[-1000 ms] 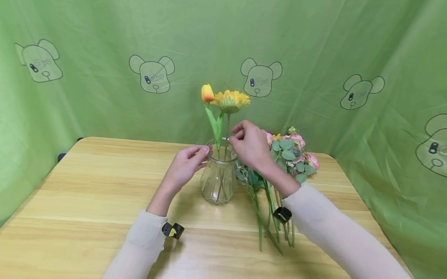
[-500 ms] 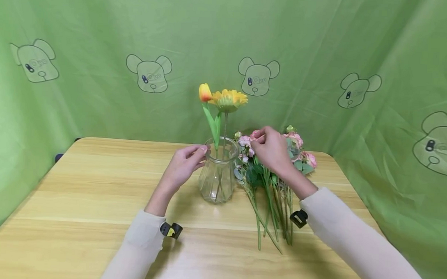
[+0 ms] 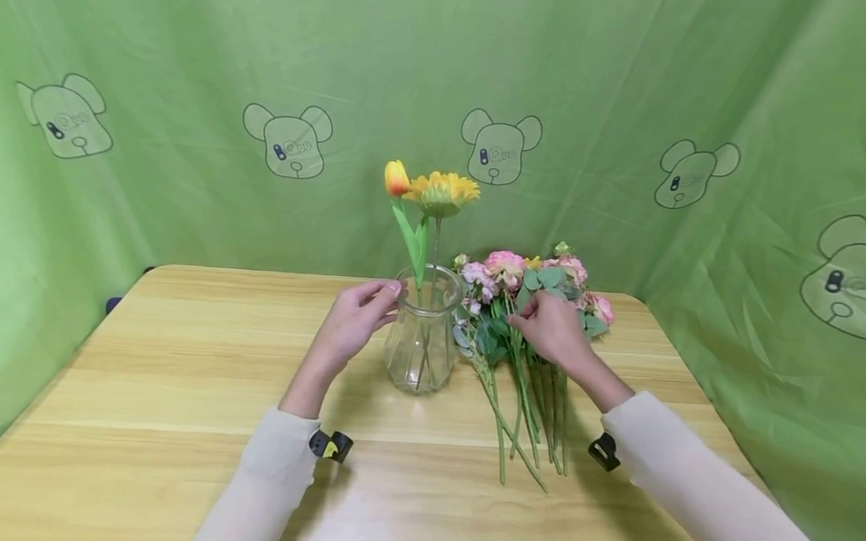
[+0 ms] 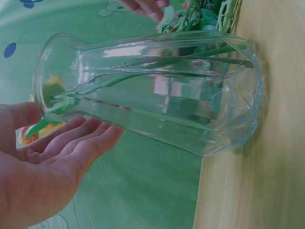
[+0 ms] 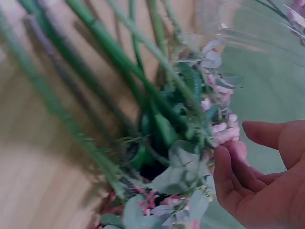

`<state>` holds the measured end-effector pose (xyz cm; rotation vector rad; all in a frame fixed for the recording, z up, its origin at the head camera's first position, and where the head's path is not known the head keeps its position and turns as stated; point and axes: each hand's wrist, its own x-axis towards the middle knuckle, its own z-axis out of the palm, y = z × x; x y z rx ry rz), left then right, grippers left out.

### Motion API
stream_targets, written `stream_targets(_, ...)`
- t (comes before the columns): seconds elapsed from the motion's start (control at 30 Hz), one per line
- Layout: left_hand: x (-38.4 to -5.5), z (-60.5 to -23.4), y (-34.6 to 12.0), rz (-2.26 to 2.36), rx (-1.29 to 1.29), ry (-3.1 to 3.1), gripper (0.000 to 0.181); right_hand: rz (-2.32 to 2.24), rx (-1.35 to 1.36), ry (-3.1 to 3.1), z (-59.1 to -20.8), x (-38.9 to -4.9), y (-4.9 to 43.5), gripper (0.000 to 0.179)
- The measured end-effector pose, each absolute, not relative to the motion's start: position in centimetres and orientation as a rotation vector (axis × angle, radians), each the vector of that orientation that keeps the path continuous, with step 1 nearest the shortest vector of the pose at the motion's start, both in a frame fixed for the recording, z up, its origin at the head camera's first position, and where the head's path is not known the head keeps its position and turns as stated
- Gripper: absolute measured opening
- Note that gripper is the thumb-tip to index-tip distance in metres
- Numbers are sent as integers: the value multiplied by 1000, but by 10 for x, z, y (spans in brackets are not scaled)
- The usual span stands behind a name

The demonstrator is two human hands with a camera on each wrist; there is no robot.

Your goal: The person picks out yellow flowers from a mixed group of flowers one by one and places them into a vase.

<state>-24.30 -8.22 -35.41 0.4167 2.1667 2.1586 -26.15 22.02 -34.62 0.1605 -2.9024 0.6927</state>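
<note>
My left hand (image 3: 355,315) steadies a clear glass vase (image 3: 410,361) at its rim; in the left wrist view its thumb touches the rim and its fingers lie along the neck. Inside the upright vase stand a yellow-orange tulip (image 3: 396,178) and a yellow daisy-like flower (image 3: 443,194). To the vase's right lies a pile of artificial flowers with pink blooms (image 3: 505,267), leaves and green stems (image 3: 502,440). Over this pile is my right hand (image 3: 554,329); the right wrist view has its thumb and fingers apart beside the stems, gripping nothing visible.
The wooden table (image 3: 208,358) carries the vase and the flower pile, whose stems point toward the front. A green curtain (image 3: 397,62) with printed bear heads surrounds the back and sides. Black wrist cameras (image 3: 331,447) sit on both sleeves.
My right hand has left the daisy-like flower's stem at the vase mouth and moved right and down to the flower pile. My left hand has stayed at the vase rim.
</note>
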Motion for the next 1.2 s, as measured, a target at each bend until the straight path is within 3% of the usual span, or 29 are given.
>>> stream_targets(0.23, -243, -354, -84, 2158, 394, 2180, 44, 682, 95, -3008, -358, -261, 224, 56)
stream_targets(0.57, -243, -355, -83, 2175, 422, 2162, 45, 792, 63, -3076, -368, -260, 224, 50)
stream_targets(0.7, -243, -355, -83, 2181, 420, 2151, 44, 857, 39, -3084, -371, -261, 224, 29)
stream_targets(0.9, -242, -354, -82, 2179, 416, 2148, 43, 890, 27, -3078, -375, -262, 226, 35)
stream_targets(1.2, -243, -355, -82, 2185, 428, 2138, 44, 932, 27, -3040, -362, -262, 224, 20)
